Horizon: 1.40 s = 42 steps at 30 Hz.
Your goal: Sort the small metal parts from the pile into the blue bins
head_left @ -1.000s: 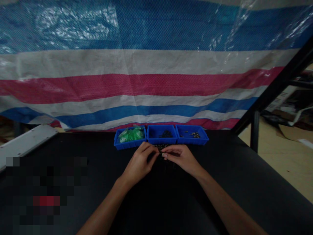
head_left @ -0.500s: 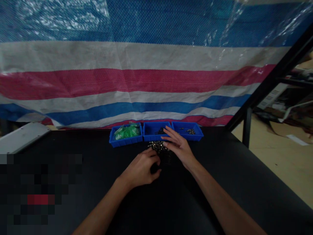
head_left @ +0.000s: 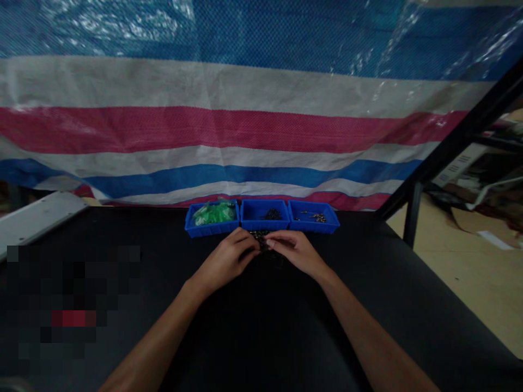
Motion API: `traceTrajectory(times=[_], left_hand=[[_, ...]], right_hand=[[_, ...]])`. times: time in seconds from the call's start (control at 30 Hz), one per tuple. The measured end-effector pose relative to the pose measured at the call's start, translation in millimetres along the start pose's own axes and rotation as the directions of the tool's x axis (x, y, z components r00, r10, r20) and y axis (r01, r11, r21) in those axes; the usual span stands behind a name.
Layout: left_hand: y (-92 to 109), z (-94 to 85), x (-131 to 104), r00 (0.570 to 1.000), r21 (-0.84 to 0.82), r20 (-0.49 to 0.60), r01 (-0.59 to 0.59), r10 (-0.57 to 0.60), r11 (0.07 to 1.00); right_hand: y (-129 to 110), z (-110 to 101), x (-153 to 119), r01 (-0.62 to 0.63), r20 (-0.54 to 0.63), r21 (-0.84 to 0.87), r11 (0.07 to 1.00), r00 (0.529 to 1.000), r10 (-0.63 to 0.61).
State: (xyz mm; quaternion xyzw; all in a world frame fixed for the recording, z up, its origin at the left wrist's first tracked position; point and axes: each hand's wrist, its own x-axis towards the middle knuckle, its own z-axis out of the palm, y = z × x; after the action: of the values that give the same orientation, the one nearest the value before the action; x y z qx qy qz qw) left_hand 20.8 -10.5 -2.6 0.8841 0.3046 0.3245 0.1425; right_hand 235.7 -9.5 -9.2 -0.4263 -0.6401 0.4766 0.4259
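Observation:
A heap of small shiny metal pieces point(head_left: 261, 237) lies on the black tabletop, largely covered by my fingers. From the left, my left hand point(head_left: 231, 255) reaches the heap with thumb and fingers drawn together. My right hand point(head_left: 297, 251) meets it from the other side, its thumb and index finger pinched at the pieces. Whatever the fingertips hold is too small and dark to name. Just beyond the hands, the middle blue bin point(head_left: 265, 224) contains small dark pieces point(head_left: 273, 214).
The left blue bin point(head_left: 211, 231) holds green items in clear plastic point(head_left: 216, 212). Small metal parts point(head_left: 319, 218) lie in the right blue bin point(head_left: 314, 225). A white panel point(head_left: 41, 223) is at far left. Striped sheeting point(head_left: 229, 130) hangs behind; a black frame post point(head_left: 412, 215) stands right.
My left hand has moved forward to the heap. The right hand has come down from above the heap, its spread fingers closing into a pinch. The view has shifted slightly.

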Motion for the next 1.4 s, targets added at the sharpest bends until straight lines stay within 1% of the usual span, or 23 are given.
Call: traceTrajectory(times=[0.07, 0.2, 0.27, 0.37, 0.43, 0.53, 0.6, 0.67, 0.73, 0.8, 1.0, 1.17, 1.23, 1.3, 1.4], left_hand=[[-2, -0.6, 0, 0.999, -0.001, -0.043, -0.011, 0.011, 1.0], [-3, 0.2, 0, 0.996, 0.009, -0.086, -0.024, 0.024, 1.0], [-4, 1.1, 0, 0.994, 0.014, -0.107, -0.032, 0.033, 0.999], [-4, 2.4, -1, 0.993, 0.034, -0.117, -0.022, 0.026, 0.999], [-4, 3.5, -1, 0.995, 0.053, -0.101, -0.005, 0.011, 0.999], [-3, 7.5, -2, 1.0, 0.081, -0.03, 0.006, -0.003, 0.997], [-2, 12.4, -3, 1.0, 0.097, 0.03, -0.004, 0.001, 0.995], [0, 18.5, -3, 0.997, 0.116, 0.075, -0.023, 0.014, 0.993], [2, 24.1, -3, 0.995, 0.144, 0.102, -0.035, 0.02, 0.989], [3, 28.0, -2, 0.993, 0.174, 0.117, -0.041, 0.02, 0.984], [6, 28.9, 1, 0.991, 0.2, 0.132, -0.03, 0.004, 0.979], [8, 26.2, 1, 0.989, 0.22, 0.145, -0.014, -0.019, 0.975], [7, 24.8, 1, 0.991, 0.213, 0.134, -0.002, -0.027, 0.977], [6, 23.2, 0, 0.995, 0.171, 0.098, 0.014, -0.031, 0.985], [3, 20.9, -1, 1.0, 0.087, -0.007, 0.028, -0.028, 0.996]], right_hand=[[-1, 1, -1, -0.024, 0.048, 0.016, 1.0, 0.999, 0.024], [-1, 2, -2, -0.069, 0.112, 0.127, 0.99, 0.992, 0.055], [-1, 2, -3, -0.089, 0.121, 0.178, 0.98, 0.99, 0.068], [-3, 1, -3, -0.124, 0.103, 0.204, 0.971, 0.989, 0.104], [-5, 0, -2, -0.15, 0.055, 0.205, 0.967, 0.988, 0.142], [-6, -2, 0, -0.166, -0.059, 0.213, 0.963, 0.981, 0.182], [-6, -3, 2, -0.114, -0.13, 0.247, 0.962, 0.98, 0.149], [-7, -4, 2, -0.023, -0.169, 0.297, 0.955, 0.983, 0.076], [-9, -5, 2, 0.048, -0.175, 0.327, 0.944, 0.984, 0.011], [-10, -6, 1, 0.067, -0.17, 0.322, 0.944, 0.985, -0.012], [-13, -5, -1, 0.02, -0.148, 0.313, 0.95, 0.989, 0.028], [-8, -5, 1, -0.024, -0.127, 0.31, 0.95, 0.99, 0.066], [-4, -5, 3, -0.029, -0.128, 0.303, 0.952, 0.989, 0.07], [-1, -4, 4, -0.031, -0.134, 0.287, 0.957, 0.988, 0.072], [2, -4, 5, -0.039, -0.134, 0.248, 0.968, 0.988, 0.074]])
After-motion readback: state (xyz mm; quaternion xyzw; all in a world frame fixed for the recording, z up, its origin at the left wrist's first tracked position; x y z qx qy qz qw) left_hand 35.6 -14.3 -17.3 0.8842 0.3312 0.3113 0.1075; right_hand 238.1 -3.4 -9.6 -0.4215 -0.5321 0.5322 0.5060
